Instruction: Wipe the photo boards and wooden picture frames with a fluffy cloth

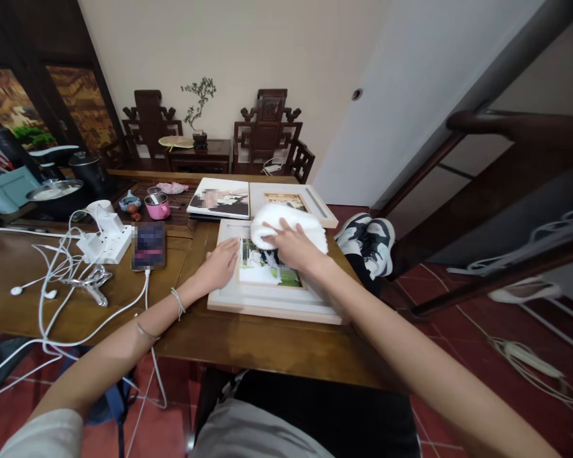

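A white picture frame (267, 304) with a photo lies flat on the wooden table (248, 346) in front of me. My left hand (218, 265) rests flat on the frame's left border, fingers stretched out. My right hand (293, 247) presses a folded white cloth (286, 222) onto the upper part of the frame's glass, fingers over the cloth.
Behind it lie a second white frame (315, 205) and a photo print (221, 197). To the left are a phone (148, 245) on a white cable, a white power strip (106, 242), earphones (31, 292), a pink cup (158, 206). Sneakers (367, 238) sit on the red tile floor right of the table; carved chairs stand at the back wall.
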The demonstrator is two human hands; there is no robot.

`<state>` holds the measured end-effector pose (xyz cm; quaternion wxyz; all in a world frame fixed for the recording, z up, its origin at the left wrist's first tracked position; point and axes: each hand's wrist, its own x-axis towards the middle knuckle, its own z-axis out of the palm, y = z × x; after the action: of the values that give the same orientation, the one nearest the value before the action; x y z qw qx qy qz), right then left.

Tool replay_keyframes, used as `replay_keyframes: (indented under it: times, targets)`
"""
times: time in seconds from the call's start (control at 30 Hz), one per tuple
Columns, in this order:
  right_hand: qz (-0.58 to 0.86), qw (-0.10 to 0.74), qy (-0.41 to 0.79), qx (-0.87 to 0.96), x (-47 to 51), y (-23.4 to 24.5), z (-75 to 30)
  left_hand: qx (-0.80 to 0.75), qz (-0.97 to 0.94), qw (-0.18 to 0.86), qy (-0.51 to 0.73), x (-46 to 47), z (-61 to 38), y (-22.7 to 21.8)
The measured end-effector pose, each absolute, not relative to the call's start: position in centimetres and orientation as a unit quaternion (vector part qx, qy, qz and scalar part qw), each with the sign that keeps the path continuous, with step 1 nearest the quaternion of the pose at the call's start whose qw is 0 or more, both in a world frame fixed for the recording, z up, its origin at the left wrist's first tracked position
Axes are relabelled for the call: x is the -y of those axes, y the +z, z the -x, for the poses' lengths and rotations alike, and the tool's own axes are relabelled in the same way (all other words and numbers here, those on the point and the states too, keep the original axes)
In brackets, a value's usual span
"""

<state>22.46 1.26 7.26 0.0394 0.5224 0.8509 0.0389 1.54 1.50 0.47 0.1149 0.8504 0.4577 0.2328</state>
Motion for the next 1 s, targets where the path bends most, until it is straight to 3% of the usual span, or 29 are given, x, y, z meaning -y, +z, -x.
replay_keyframes:
  times: [0.2, 0.5, 0.77, 1.0]
  targets:
    - [-0.506, 0.056, 0.032, -0.860, 0.2, 6.9, -21.0, -0.471, -0.842, 0.116, 0.238, -1.2, -1.6, 0.5]
    - [-0.395, 0.117, -0.165, -0.896, 10.1, 11.6, -22.0, -0.482, -0.833, 0.135, 0.237, -0.4, -2.0, 1.4]
    - [-0.491, 0.064, -0.003, -0.869, 1.6, 7.3, -18.8, -0.472, -0.816, 0.171, 0.288, -0.8, -1.4, 0.8]
    - [-0.469, 0.055, -0.008, -0.881, 1.2, 8.1, -16.3, -0.468, -0.787, 0.207, 0.346, -0.7, -1.5, 1.2]
